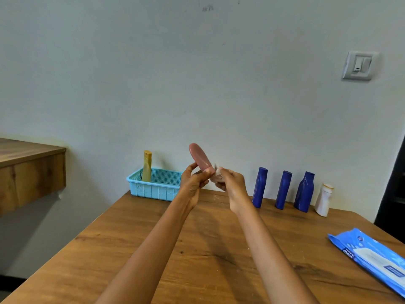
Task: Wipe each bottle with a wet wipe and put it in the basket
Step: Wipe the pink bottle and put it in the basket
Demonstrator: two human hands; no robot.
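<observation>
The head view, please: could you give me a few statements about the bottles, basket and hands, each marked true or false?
1. The left hand holds the pink bottle. True.
2. The right hand is empty. False: it holds a wipe against the pink bottle's lower end.
3. The basket holds two bottles. False: only the yellow bottle stands in it.
4. Three blue bottles stand on the table, right of the hands. True.
5. The white bottle lies on its side. False: it stands upright, right of the blue ones.
6. The wipes pack lies at the table's right edge. True.
</observation>
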